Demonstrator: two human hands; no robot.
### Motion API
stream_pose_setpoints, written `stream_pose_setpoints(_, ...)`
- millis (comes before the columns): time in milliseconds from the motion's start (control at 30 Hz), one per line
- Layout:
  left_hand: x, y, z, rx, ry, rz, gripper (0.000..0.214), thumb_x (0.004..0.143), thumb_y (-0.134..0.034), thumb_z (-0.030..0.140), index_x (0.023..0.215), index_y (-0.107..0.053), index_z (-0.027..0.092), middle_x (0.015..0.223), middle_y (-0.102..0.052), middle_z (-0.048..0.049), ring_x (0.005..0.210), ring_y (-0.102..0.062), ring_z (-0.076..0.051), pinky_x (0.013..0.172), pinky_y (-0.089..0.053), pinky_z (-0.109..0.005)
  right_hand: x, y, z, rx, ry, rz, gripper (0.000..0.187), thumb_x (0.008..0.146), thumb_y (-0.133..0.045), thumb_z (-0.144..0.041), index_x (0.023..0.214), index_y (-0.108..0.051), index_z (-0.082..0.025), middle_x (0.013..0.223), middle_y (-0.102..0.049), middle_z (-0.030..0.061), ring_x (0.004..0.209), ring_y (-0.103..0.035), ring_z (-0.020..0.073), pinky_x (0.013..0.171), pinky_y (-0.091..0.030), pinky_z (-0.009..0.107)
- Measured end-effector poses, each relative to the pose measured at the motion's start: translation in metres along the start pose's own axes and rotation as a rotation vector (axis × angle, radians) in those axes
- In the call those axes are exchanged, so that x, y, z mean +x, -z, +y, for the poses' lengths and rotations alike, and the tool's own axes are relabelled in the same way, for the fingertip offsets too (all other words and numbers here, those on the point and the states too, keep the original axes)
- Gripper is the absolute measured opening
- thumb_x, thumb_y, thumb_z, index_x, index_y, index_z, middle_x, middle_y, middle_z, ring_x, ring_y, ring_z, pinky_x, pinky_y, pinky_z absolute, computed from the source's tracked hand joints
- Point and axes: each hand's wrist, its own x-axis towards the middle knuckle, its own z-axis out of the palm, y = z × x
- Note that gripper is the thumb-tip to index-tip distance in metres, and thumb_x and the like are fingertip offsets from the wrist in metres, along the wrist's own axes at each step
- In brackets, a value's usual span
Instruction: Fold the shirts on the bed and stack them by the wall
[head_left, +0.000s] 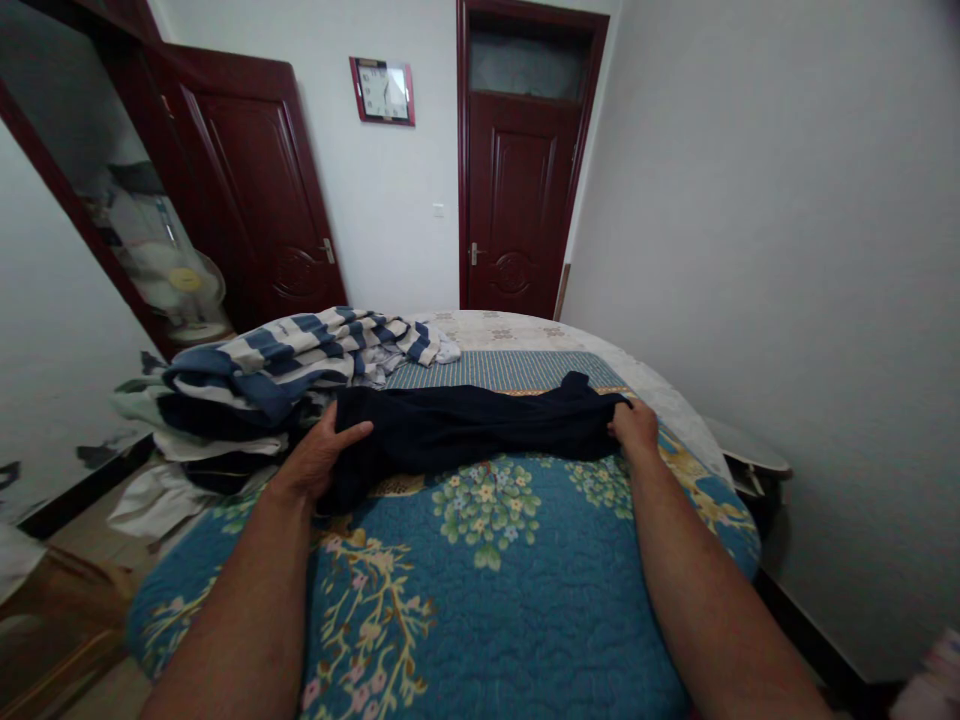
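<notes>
A dark navy garment [480, 425] lies stretched sideways across the bed, its kind not clear from its bunched shape. My left hand [319, 452] grips its left end, thumb on top and the other fingers mostly hidden. At the opposite end, my right hand [636, 425] has its fingers closed on the garment's edge. A small flap of the cloth sticks up near the right end. Beneath it is a teal quilted cover [525, 620] with printed flowers. Just beyond my left hand, a blue-and-white striped cloth [300, 350] tops a heap of clothes.
White and dark clothes [161, 495] hang over the bed's left side. A wooden chair or stool [67, 620] stands at lower left. A white wall rises along the right, with a round-topped object [757, 460] beside the bed. Two dark red doors [517, 190] and a fan [180, 285] are behind.
</notes>
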Motion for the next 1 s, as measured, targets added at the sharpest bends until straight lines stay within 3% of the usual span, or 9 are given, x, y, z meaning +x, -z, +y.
stream_pose_setpoints(67, 0.000, 0.005, 0.002, 0.098, -0.041, -0.048, 0.089, 0.067, -0.091, 0.032, 0.149, -0.056, 0.028, 0.134, -0.075, -0.0099, 0.114, -0.076, -0.030, 0.095, -0.064, -0.040, -0.002, -0.002, 0.001, 0.171, -0.123, -0.005, 0.042, 0.076, -0.054, -0.027, 0.108, -0.078, -0.014, 0.054, -0.064, 0.0019, 0.049, -0.063, 0.0215, 0.052, -0.054, 0.030)
stream_pose_setpoints(167, 0.007, 0.011, -0.001, 0.366, -0.078, 0.067, 0.067, 0.068, -0.085, 0.034, 0.132, -0.070, 0.024, 0.118, -0.081, -0.0074, 0.106, -0.078, -0.031, 0.093, -0.064, -0.039, -0.004, -0.005, 0.001, 0.277, -0.184, -0.008, 0.033, 0.074, -0.057, -0.024, 0.101, -0.075, -0.016, 0.048, -0.058, -0.0012, 0.041, -0.057, 0.0176, 0.041, -0.048, 0.025)
stream_pose_setpoints(267, 0.020, 0.016, -0.011, 0.622, -0.061, 0.217, 0.034, 0.071, -0.077, 0.037, 0.101, -0.079, 0.021, 0.095, -0.083, -0.0086, 0.098, -0.078, -0.035, 0.092, -0.063, -0.043, -0.004, -0.008, 0.001, 0.330, -0.188, -0.033, 0.027, 0.074, -0.060, -0.022, 0.097, -0.072, -0.017, 0.052, -0.059, -0.0016, 0.043, -0.060, 0.0164, 0.040, -0.047, 0.022)
stream_pose_setpoints(367, 0.029, 0.019, -0.020, 0.778, -0.091, 0.267, 0.023, 0.074, -0.070, 0.039, 0.086, -0.078, 0.021, 0.093, -0.082, -0.0116, 0.102, -0.077, -0.037, 0.098, -0.059, -0.046, -0.004, -0.009, 0.002, 0.226, -0.139, -0.136, 0.025, 0.076, -0.061, -0.024, 0.098, -0.070, -0.018, 0.057, -0.063, -0.0009, 0.047, -0.062, 0.0168, 0.043, -0.050, 0.023)
stream_pose_setpoints(500, 0.028, 0.016, -0.020, 0.735, -0.123, 0.267, 0.032, 0.077, -0.067, 0.041, 0.099, -0.079, 0.020, 0.106, -0.083, -0.0125, 0.109, -0.075, -0.036, 0.104, -0.056, -0.046, -0.003, -0.011, 0.004, -0.039, -0.046, -0.288, 0.014, 0.072, -0.064, -0.024, 0.083, -0.071, -0.019, 0.055, -0.062, 0.0004, 0.055, -0.066, 0.0216, 0.057, -0.054, 0.029)
stream_pose_setpoints(600, 0.021, 0.013, -0.017, 0.571, -0.045, 0.228, 0.042, 0.077, -0.072, 0.046, 0.108, -0.078, 0.018, 0.113, -0.082, -0.0125, 0.110, -0.075, -0.034, 0.103, -0.057, -0.046, -0.003, -0.012, 0.002, -0.077, 0.005, -0.262, 0.007, 0.069, -0.064, -0.023, 0.073, -0.070, -0.021, 0.060, -0.065, 0.0030, 0.077, -0.072, 0.0258, 0.076, -0.055, 0.032)
stream_pose_setpoints(800, 0.017, 0.017, -0.018, 0.366, -0.015, 0.008, 0.064, 0.064, -0.087, 0.045, 0.120, -0.075, 0.017, 0.117, -0.081, -0.0107, 0.109, -0.076, -0.032, 0.101, -0.059, -0.046, -0.008, -0.013, -0.002, -0.051, 0.036, -0.204, 0.017, 0.075, -0.061, -0.027, 0.085, -0.074, -0.022, 0.085, -0.075, 0.0096, 0.109, -0.070, 0.0322, 0.094, -0.052, 0.037)
stream_pose_setpoints(900, 0.021, 0.017, -0.021, 0.486, -0.054, 0.030, 0.051, 0.065, -0.083, 0.042, 0.110, -0.077, 0.019, 0.109, -0.083, -0.0091, 0.105, -0.076, -0.033, 0.101, -0.058, -0.046, -0.011, -0.015, -0.002, 0.006, 0.021, -0.166, 0.018, 0.076, -0.060, -0.027, 0.086, -0.073, -0.022, 0.096, -0.076, 0.0126, 0.119, -0.066, 0.0340, 0.102, -0.050, 0.040)
stream_pose_setpoints(1000, 0.024, 0.014, -0.020, 0.586, -0.139, 0.158, 0.038, 0.070, -0.074, 0.039, 0.103, -0.078, 0.020, 0.104, -0.083, -0.0086, 0.105, -0.076, -0.033, 0.103, -0.057, -0.045, -0.014, -0.018, -0.002, 0.102, -0.021, -0.111, 0.011, 0.075, -0.061, -0.026, 0.081, -0.069, -0.021, 0.098, -0.074, 0.0140, 0.122, -0.064, 0.0350, 0.107, -0.048, 0.043)
